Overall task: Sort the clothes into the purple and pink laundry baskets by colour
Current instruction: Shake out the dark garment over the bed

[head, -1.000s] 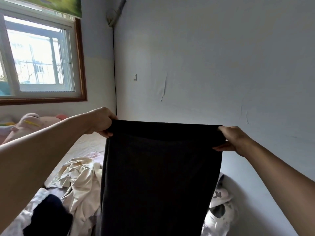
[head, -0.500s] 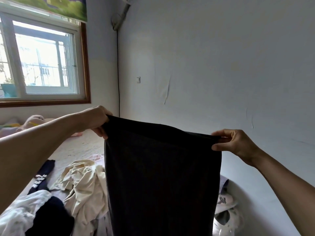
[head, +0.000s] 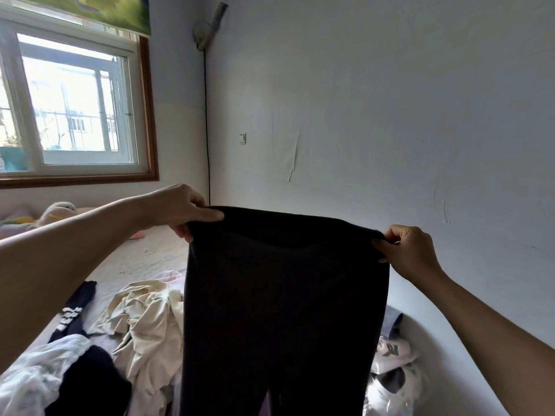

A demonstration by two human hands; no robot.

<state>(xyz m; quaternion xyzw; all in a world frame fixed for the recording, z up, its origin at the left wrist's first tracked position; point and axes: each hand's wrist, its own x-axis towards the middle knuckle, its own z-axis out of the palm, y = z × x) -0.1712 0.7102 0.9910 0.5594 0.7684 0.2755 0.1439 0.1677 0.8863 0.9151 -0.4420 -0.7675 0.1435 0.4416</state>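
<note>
You hold one pair of black trousers [head: 282, 310] up in the centre of the frame, its two legs hanging to the bottom edge. Your left hand [head: 177, 210] pinches the waistband's left corner, forefinger laid along the top; your right hand [head: 411, 253] pinches the right corner between curled fingers and thumb. Behind, lower left, lie a cream garment [head: 144, 322], a white garment [head: 36, 376] and a dark garment with white lettering [head: 72, 310], too blurred to read. One window [head: 72, 100] fills the upper left.
</note>
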